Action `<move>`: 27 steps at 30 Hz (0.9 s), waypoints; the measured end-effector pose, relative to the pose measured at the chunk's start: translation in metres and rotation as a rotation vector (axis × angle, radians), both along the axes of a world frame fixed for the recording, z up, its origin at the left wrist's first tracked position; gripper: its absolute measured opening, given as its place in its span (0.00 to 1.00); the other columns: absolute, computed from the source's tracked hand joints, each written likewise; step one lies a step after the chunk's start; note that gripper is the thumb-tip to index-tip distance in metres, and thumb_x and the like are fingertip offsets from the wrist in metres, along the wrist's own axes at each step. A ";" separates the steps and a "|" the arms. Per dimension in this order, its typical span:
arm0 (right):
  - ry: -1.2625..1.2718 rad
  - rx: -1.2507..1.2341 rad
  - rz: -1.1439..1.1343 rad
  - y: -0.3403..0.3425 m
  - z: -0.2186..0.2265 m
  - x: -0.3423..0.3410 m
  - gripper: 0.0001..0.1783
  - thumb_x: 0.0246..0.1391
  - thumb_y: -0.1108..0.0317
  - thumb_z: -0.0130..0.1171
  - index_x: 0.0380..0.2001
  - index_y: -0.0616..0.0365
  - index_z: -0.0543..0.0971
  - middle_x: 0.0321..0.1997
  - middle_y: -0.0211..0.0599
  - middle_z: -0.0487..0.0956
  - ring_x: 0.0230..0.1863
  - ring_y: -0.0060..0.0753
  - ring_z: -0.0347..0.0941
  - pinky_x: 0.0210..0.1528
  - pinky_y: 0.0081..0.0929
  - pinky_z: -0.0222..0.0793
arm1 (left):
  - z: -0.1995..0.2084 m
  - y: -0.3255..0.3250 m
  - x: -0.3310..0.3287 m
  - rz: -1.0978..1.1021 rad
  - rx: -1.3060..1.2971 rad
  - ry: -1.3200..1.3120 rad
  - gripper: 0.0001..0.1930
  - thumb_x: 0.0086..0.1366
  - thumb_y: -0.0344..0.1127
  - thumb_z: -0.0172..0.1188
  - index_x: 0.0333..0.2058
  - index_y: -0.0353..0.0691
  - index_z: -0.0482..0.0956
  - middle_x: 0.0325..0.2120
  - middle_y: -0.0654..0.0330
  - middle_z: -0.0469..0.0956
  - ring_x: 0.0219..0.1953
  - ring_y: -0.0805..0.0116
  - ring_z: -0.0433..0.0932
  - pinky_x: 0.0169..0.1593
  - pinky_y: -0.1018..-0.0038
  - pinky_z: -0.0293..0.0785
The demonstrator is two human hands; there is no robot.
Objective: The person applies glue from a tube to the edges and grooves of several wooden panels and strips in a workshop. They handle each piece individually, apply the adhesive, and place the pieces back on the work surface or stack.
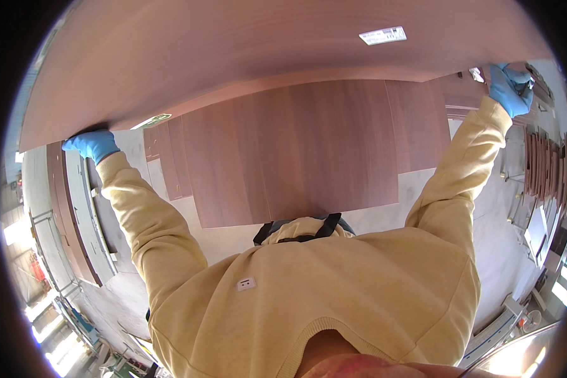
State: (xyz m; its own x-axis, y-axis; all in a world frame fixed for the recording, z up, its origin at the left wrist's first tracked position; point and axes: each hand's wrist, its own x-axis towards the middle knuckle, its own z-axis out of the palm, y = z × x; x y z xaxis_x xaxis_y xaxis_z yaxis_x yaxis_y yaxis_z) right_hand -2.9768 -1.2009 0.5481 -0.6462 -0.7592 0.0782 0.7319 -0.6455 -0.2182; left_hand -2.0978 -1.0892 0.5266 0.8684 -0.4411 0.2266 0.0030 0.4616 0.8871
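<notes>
Blue gloves (92, 145) (511, 93), two, on one panel (252, 47)

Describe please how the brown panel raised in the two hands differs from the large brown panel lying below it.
The raised panel is held near its ends by the left hand and right hand; no hand touches the lower panel. The raised panel bears a white label; none shows on the lower panel's visible face. Both are flat and reddish-brown.
</notes>
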 end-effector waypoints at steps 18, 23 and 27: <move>0.332 0.556 -0.024 0.257 -0.136 -0.038 0.15 0.62 0.59 0.52 0.42 0.53 0.83 0.43 0.35 0.84 0.51 0.32 0.77 0.58 0.46 0.69 | -0.191 0.268 0.005 -0.105 0.309 0.421 0.29 0.69 0.62 0.51 0.56 0.47 0.79 0.53 0.50 0.81 0.55 0.47 0.78 0.63 0.49 0.72; 0.261 0.706 -0.058 0.310 -0.210 -0.039 0.14 0.62 0.59 0.53 0.42 0.54 0.83 0.41 0.35 0.84 0.47 0.32 0.77 0.54 0.44 0.70 | -0.259 0.334 -0.026 -0.051 0.554 0.466 0.28 0.69 0.60 0.52 0.55 0.46 0.80 0.52 0.50 0.81 0.54 0.47 0.78 0.62 0.50 0.72; 0.221 0.753 -0.077 0.339 -0.245 -0.038 0.14 0.63 0.59 0.54 0.42 0.54 0.83 0.39 0.34 0.83 0.44 0.32 0.77 0.52 0.42 0.72 | -0.290 0.351 -0.053 -0.073 0.685 0.462 0.27 0.69 0.59 0.52 0.55 0.46 0.80 0.52 0.50 0.82 0.53 0.48 0.78 0.61 0.51 0.73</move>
State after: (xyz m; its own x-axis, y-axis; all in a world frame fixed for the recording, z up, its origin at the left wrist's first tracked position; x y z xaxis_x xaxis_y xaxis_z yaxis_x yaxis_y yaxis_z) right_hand -3.0153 -0.8622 0.3030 -0.7286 -0.6126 -0.3063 0.5797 -0.3134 -0.7521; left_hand -2.1504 -0.7380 0.2370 0.7720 -0.4102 -0.4855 0.4452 -0.1961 0.8737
